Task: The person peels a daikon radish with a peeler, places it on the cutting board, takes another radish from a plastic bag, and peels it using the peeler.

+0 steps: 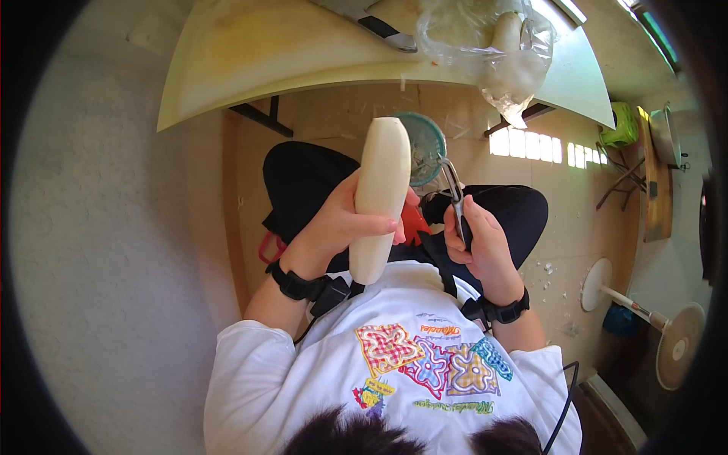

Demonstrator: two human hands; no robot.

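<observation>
A long pale white radish [383,171] stands nearly upright in my left hand [345,220], whose fingers wrap round its lower half. To its right, my right hand [481,239] grips the dark handle of a peeler [456,193], with the metal head pointing up and apart from the radish. Below and between the two, on the floor, is a round teal bin [421,144], partly hidden behind the radish; its contents are too small to tell.
Ahead is a pale table [303,64] bearing a dark-handled knife [387,32] and a clear plastic bag [523,68] with a white radish inside. White scraps lie on the tiled floor [561,235]. A fan [679,345] and a folding stool [626,178] are at the right.
</observation>
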